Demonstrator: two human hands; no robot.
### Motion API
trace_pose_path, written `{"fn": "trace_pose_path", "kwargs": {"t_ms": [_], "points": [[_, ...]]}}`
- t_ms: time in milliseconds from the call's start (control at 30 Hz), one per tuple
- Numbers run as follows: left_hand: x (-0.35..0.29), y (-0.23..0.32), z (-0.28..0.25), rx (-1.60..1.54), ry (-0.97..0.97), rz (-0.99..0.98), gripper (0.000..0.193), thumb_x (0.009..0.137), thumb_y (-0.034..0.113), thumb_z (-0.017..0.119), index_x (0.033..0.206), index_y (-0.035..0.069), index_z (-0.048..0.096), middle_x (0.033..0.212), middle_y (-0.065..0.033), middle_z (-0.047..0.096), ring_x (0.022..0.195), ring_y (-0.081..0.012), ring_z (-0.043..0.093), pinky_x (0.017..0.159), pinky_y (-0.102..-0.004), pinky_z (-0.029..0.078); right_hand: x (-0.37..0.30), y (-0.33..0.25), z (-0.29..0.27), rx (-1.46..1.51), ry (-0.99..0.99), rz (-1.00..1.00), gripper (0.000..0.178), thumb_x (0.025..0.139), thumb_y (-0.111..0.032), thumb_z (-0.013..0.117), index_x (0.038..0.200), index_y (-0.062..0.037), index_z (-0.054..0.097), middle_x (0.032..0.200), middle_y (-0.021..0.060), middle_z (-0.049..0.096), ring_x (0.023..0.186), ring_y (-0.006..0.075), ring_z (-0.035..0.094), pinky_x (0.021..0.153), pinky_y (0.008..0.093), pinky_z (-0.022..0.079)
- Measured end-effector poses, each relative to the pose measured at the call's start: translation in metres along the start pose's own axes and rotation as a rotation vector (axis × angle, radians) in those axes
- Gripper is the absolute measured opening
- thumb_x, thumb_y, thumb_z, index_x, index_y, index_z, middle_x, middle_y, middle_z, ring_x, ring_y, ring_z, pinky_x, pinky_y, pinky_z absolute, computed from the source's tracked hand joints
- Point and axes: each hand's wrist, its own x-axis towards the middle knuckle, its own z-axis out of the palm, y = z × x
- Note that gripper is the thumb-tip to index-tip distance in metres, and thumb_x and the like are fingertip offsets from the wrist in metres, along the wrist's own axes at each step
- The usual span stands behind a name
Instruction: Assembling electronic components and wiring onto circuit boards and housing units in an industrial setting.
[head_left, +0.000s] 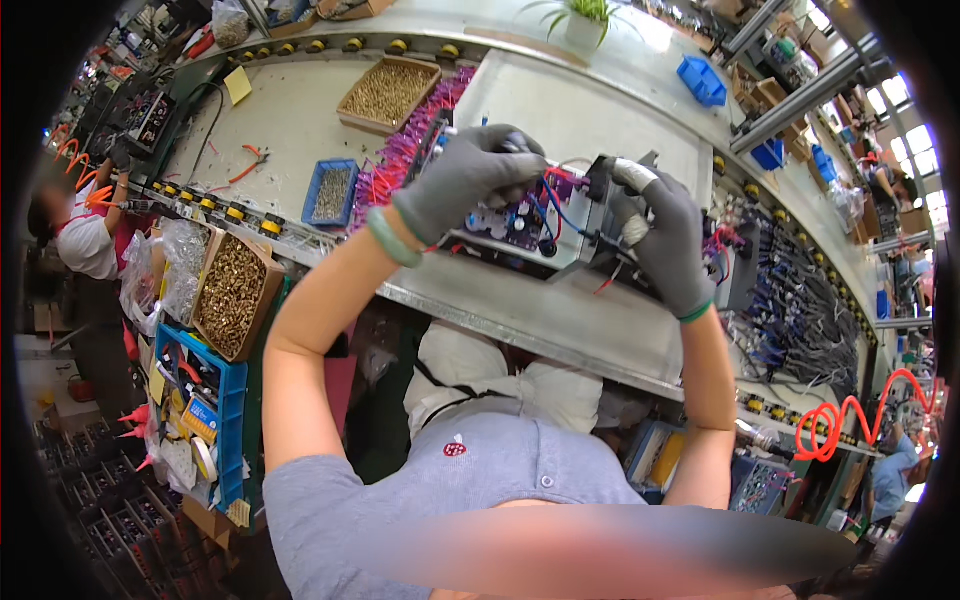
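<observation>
In front of me on the bench lies an opened electronic unit with a purple-and-dark circuit board (512, 222) and loose red and blue wires. My left hand (455, 185), in a grey glove, is over the board's left part. Its fingers are pinched together; what is between them, if anything, is too small to make out. My right hand (665, 230), also gloved with white tape round two fingers, is bent round the unit's black casing panel (598, 190) on the right. A blue wire (560, 215) runs between the two hands.
Bundles of purple-red wired parts (400, 150) lie left of the unit, by a carton of brass pieces (390, 92) and a blue tray of screws (330, 192). Grey cables (805, 310) are heaped at right, near a coiled orange hose (825, 430). A person (90, 230) works at far left.
</observation>
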Motion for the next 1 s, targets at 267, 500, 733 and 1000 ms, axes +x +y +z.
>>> {"fn": "trace_pose_path", "kwargs": {"t_ms": [267,500,733,1000], "points": [[0.036,-0.004,0.037,0.132,0.025,0.185,0.022,0.096,0.018,0.063,0.106,-0.001,0.069,0.086,0.0002,0.066,0.078,-0.0043,0.055,0.068,-0.0231,0.048,0.034,-0.008,0.019,0.115,0.149,-0.065,0.050,0.081,-0.001,0.067,0.130,-0.0109,0.061,0.115,0.0140,0.066,0.099,0.0330,0.065,0.085,0.0423,0.052],[0.037,-0.004,0.043,0.262,0.073,0.199,0.023,0.088,0.018,0.066,0.096,-0.003,0.068,0.072,-0.0113,0.068,0.065,-0.0147,0.066,0.062,-0.0326,0.053,0.031,0.003,0.023,0.197,0.036,0.056,0.034,0.084,-0.005,0.066,0.117,-0.0126,0.068,0.102,0.0120,0.069,0.093,0.0317,0.066,0.083,0.0431,0.051],[0.047,-0.007,0.041,0.433,0.028,0.301,0.022,0.089,0.022,0.069,0.095,0.001,0.067,0.076,-0.0025,0.065,0.063,-0.0104,0.059,0.059,-0.0295,0.048,0.031,0.021,0.012,-0.247,0.076,-0.203,0.013,0.081,-0.014,0.073,0.094,-0.0111,0.071,0.101,0.0096,0.067,0.098,0.0302,0.062,0.083,0.0416,0.047],[0.058,0.002,0.050,1.518,-0.227,0.148,0.016,0.080,0.020,0.065,0.089,0.011,0.075,0.083,-0.0133,0.072,0.080,-0.0338,0.071,0.073,-0.0454,0.057,-0.005,0.031,0.047,-0.155,0.045,0.022,0.031,0.084,-0.016,0.071,0.112,-0.0049,0.066,0.111,0.0127,0.066,0.109,0.0348,0.061,0.092,0.0468,0.048]]}}
